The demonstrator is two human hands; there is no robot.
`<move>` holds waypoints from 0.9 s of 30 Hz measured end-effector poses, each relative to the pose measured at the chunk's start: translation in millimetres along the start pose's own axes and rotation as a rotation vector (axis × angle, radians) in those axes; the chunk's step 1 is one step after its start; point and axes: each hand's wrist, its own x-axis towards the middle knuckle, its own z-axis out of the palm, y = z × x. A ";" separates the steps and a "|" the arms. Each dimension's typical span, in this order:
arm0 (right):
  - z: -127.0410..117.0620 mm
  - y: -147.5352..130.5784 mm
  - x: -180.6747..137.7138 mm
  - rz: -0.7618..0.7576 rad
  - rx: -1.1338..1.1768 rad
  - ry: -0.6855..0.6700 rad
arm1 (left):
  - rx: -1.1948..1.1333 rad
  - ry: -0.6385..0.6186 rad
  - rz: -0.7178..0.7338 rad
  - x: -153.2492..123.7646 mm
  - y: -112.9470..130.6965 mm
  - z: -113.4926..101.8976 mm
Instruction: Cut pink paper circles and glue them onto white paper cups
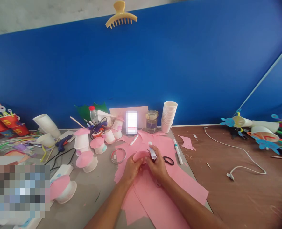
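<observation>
While your left hand pinches a pink paper piece, your right hand clasps a white marker

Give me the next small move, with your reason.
I'd probably turn the pink piece slightly: the left hand holds it, the right hand is at its near edge, and together they hide part of that edge, which turning could expose.

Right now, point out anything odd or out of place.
A yellow hair clip sits at the top edge of the blue partition, an odd perch for it. A jagged pink scrap lies on the brown table, apart from the pink sheets.
</observation>
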 end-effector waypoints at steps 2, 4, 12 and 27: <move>-0.4 -2.3 -1.2 0.010 -0.005 -0.026 | 0.000 0.012 0.005 -0.4 1.3 0.9; -0.1 -2.8 -2.0 0.015 -0.020 -0.026 | -0.013 0.032 -0.004 -0.3 0.8 1.1; 2.0 5.0 -1.3 0.014 -0.027 -0.023 | -0.081 0.060 -0.013 1.0 -2.6 0.8; 2.0 9.3 -0.2 0.009 -0.020 0.022 | -0.013 0.038 0.006 1.8 -4.4 -0.7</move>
